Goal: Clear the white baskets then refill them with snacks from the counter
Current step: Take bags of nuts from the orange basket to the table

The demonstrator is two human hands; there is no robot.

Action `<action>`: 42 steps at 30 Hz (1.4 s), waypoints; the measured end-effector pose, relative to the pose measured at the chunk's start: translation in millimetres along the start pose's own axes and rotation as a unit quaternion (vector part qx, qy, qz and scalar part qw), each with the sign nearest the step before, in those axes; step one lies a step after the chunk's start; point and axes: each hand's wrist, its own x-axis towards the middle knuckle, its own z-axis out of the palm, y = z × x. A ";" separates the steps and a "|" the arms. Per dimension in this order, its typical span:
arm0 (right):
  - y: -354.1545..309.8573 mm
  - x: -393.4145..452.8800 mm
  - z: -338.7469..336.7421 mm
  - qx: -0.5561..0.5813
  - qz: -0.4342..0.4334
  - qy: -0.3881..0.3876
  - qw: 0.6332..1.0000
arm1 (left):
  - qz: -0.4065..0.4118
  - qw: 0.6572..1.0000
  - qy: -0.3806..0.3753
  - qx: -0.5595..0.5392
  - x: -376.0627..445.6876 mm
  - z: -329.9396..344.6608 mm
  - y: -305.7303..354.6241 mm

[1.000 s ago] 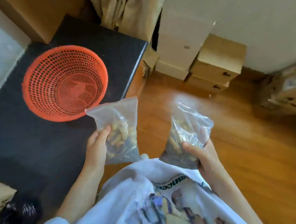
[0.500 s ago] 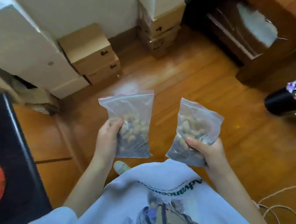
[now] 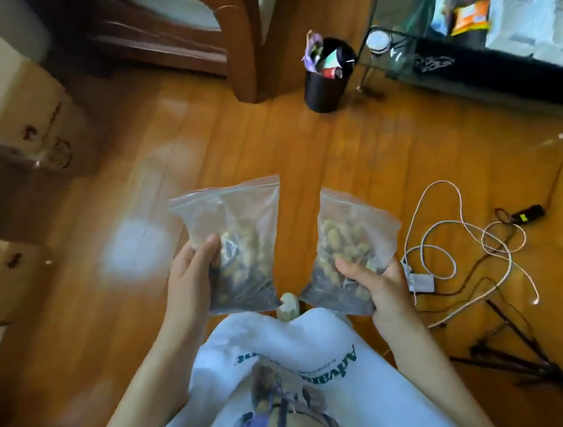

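Snacks come first: I have two clear zip bags of nut-like pieces, one in each hand, held upright over the wood floor just beyond my shirt. My left hand (image 3: 193, 273) curls round the left bag (image 3: 239, 251), thumb on its front; my right hand (image 3: 376, 283) pinches the right bag (image 3: 349, 255) low down. Right of them, a white cable (image 3: 447, 231) lies tangled on the floor. Farther off stands a black bin (image 3: 326, 85), and at far right a glass bench (image 3: 395, 51) carries a white basket (image 3: 529, 17) beside an orange packet (image 3: 471, 17). I judge this the refill carry; next I must reach that basket and lower both bags in.
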 end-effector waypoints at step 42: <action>-310.2 342.0 -414.1 0.130 -0.123 0.294 0.939 | 0.016 0.904 -0.397 0.159 134.9 734.0 190.9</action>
